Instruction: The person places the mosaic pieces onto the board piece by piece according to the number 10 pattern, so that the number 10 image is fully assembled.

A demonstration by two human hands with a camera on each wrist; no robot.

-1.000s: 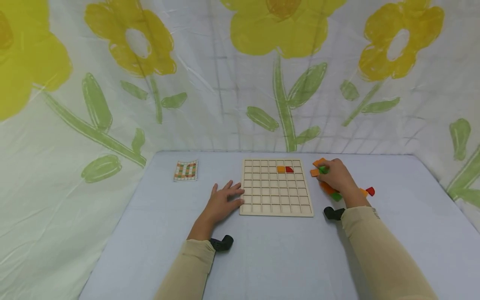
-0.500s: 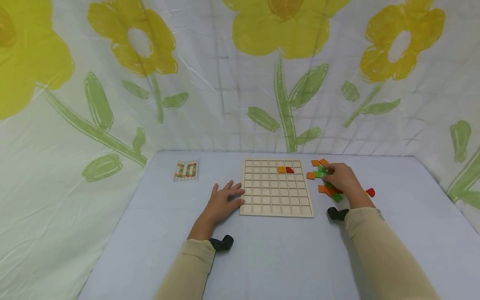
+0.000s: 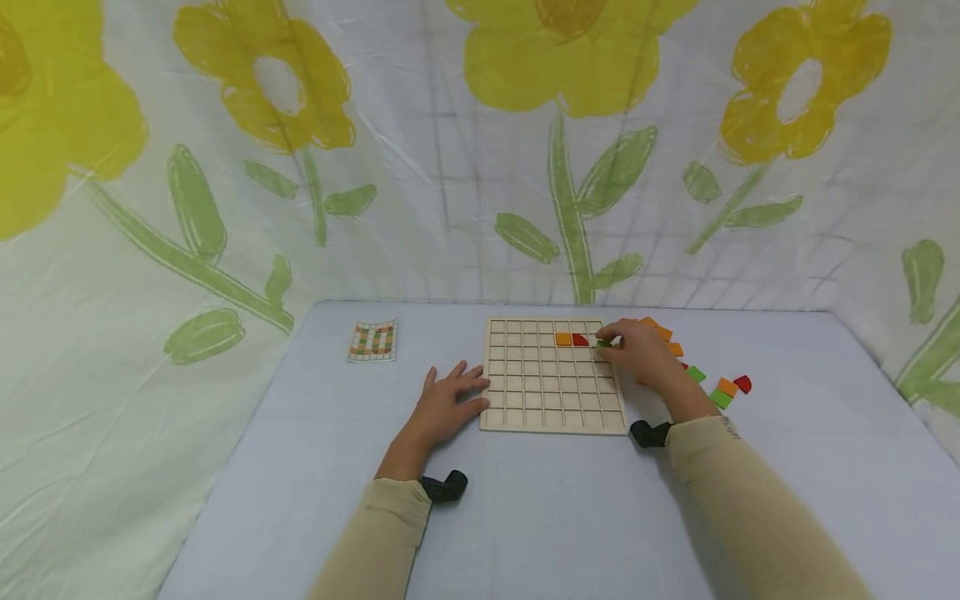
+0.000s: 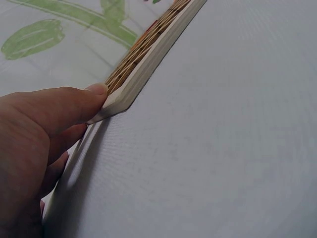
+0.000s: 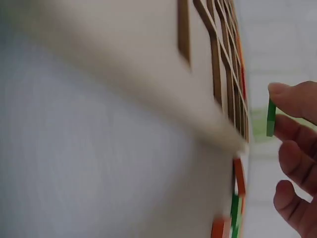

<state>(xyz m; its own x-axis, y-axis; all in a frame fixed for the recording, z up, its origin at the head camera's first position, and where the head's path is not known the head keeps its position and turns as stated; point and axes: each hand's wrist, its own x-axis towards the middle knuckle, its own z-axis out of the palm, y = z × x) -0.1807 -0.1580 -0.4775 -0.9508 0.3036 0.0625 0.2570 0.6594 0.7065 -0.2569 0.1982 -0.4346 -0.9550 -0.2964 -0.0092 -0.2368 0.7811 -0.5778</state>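
Observation:
A wooden grid board (image 3: 551, 392) lies on the table, holding an orange square tile (image 3: 562, 339) and a red quarter-round tile (image 3: 580, 340) side by side near its far side. My left hand (image 3: 442, 408) rests at the board's left edge with fingers spread; in the left wrist view the thumb (image 4: 81, 101) touches the near corner. Over the board's right edge, level with the red tile, my right hand (image 3: 641, 354) pinches a small green tile (image 5: 271, 119) between thumb and fingers. The right wrist view shows that tile raised above the board, on edge.
Loose orange tiles (image 3: 664, 332) lie right of the board, partly hidden behind my right hand. Farther right are a green tile (image 3: 721, 399), an orange tile (image 3: 727, 387) and a red tile (image 3: 742, 384). A patterned card (image 3: 372, 341) lies at the back left.
My right hand has gone from the loose tiles leftward to the board's right edge with a green tile pinched in it. Several loose tiles have shifted. The left hand stays put.

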